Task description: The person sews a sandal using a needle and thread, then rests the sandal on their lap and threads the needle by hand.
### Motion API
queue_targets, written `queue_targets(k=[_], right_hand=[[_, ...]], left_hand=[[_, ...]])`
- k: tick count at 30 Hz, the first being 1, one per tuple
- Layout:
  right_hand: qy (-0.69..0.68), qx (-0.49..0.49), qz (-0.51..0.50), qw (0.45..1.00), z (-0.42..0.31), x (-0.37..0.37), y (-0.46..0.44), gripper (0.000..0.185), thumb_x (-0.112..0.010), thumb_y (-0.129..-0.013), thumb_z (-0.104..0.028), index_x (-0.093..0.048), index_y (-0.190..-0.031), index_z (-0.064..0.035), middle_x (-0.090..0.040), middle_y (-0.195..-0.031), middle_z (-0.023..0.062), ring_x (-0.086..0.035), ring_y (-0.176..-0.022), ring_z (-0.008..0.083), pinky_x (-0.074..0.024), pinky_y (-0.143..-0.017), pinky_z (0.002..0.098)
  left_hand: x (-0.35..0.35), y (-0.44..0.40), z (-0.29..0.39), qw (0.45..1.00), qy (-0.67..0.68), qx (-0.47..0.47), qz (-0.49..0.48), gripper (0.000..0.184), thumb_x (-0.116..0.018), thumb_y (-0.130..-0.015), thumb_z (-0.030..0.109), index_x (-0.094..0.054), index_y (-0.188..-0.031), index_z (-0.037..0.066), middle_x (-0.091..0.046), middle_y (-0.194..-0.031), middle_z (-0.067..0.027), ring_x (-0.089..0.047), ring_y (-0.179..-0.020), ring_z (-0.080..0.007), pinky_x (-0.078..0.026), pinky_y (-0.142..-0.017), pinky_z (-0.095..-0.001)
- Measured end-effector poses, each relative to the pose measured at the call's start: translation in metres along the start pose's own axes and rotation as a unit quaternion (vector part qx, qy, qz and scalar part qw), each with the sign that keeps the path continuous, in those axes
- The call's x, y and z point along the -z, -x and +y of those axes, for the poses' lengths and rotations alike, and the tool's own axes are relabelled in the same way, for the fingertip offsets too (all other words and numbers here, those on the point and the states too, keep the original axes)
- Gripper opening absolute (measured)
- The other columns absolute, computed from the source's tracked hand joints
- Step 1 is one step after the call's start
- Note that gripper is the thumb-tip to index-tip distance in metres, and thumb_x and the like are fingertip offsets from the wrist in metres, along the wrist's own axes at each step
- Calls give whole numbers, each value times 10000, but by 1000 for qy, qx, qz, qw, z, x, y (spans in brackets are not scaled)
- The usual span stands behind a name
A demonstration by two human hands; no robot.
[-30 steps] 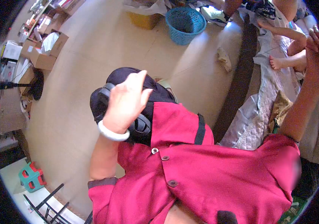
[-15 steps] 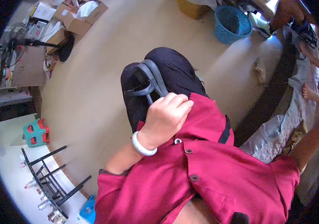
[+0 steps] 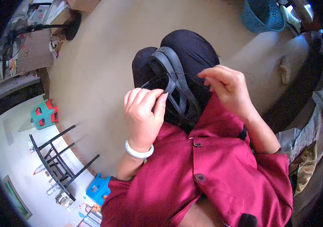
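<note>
Dark grey looped straps (image 3: 177, 68) lie across black-trousered knees. My left hand (image 3: 143, 113), with a white bangle at the wrist, is closed at the near left side of the straps, thumb and index finger pinched at a strap's edge. To the right of the straps, my right hand (image 3: 225, 85) is raised with its fingertips pinched together. A thin dark thread (image 3: 188, 74) runs over the straps to those fingertips. What lies inside the left palm is hidden.
A blue basket (image 3: 263, 17) stands on the floor at the upper right, near another person's shoe (image 3: 291, 19). A black rack (image 3: 55, 162) and green and blue stools (image 3: 44, 114) are at the left. Quilted cloth (image 3: 309, 125) lies at the right; a fan (image 3: 36, 28) is upper left.
My right hand has come in from the far right to beside the straps. My left hand rose, moved right, and is now lower at the straps. The view has shifted, with the basket farther right.
</note>
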State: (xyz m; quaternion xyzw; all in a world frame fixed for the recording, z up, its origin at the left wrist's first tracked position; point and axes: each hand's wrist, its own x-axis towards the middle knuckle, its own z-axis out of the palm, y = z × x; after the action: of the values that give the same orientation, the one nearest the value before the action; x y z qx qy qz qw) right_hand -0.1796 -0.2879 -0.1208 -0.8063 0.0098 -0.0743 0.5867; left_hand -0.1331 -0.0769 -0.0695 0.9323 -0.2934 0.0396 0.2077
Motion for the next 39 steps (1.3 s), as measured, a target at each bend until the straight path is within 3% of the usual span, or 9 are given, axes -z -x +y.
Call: queue_targets(k=[10,14,17,19,21,22,26,32,39], right_hand=[[-62,-114,-72,989,10,-23,-15,120,-582,-795,-20,-608,-913,-18,-631,-746,125,-635,-660,201,-496,-611,297],[-65,-85,-69,992,13,-25,-17,93,-559,-815,-11,-607,-895,-16,-605,-674,68,-588,-591,124,-472,-551,249],[-82,-125,-74,986,10,-23,-17,74,-570,-812,-21,-599,-879,-14,-614,-686,95,-611,-609,152,-480,-574,269],[-95,-142,-75,982,10,-23,-17,68,-564,-818,-19,-598,-876,-12,-609,-677,89,-602,-602,139,-476,-569,262],[-124,-147,-60,980,10,-24,-17,68,-547,-843,-32,-596,-883,-6,-597,-653,51,-577,-592,101,-465,-556,237],[-124,-147,-60,980,9,-23,-17,68,-547,-843,-32,-596,-883,-6,-597,-653,51,-577,-592,101,-465,-556,237],[-229,-217,-39,948,9,-17,-17,95,-528,-874,-76,-596,-899,-14,-589,-664,11,-543,-582,67,-440,-525,202],[-291,-278,18,915,22,-8,-11,128,-517,-899,-157,-588,-920,-52,-582,-666,-1,-485,-528,41,-358,-454,165],[-302,-282,49,909,25,-6,-11,131,-521,-897,-160,-595,-926,-55,-582,-667,-4,-481,-520,41,-354,-452,166]], left_hand=[[-17,7,-1,999,26,22,-26,67,-654,-736,88,-619,-775,46,-568,-687,-66,-547,-702,-227,-401,-828,-397],[-16,8,-6,997,66,29,-4,74,-618,-787,100,-641,-842,57,-581,-689,-51,-552,-675,-207,-407,-810,-390],[-15,8,-3,971,163,172,27,187,-592,-808,62,-607,-994,40,-587,-692,-80,-573,-673,-222,-455,-670,-334],[-12,-4,-7,979,148,136,23,234,-607,-788,52,-588,-1021,44,-584,-770,-91,-582,-699,-245,-460,-623,-340],[-3,-19,-2,984,54,140,-91,244,-631,-762,62,-588,-1001,54,-564,-848,-88,-585,-728,-269,-461,-638,-368],[-4,-24,-2,987,31,128,-90,241,-651,-711,4,-601,-944,40,-522,-773,-69,-539,-649,-182,-449,-612,-300],[-9,-33,-7,989,40,91,-108,68,-651,-738,65,-592,-753,34,-554,-829,-78,-539,-723,-256,-440,-627,-359],[-2,-30,-24,983,148,57,-91,21,-624,-762,14,-631,-775,-1,-584,-745,-72,-532,-648,-166,-426,-599,-270],[8,-30,-21,982,135,108,-77,350,-714,-658,-4,-634,-992,62,-508,-667,-25,-490,-598,-118,-417,-550,-243]])
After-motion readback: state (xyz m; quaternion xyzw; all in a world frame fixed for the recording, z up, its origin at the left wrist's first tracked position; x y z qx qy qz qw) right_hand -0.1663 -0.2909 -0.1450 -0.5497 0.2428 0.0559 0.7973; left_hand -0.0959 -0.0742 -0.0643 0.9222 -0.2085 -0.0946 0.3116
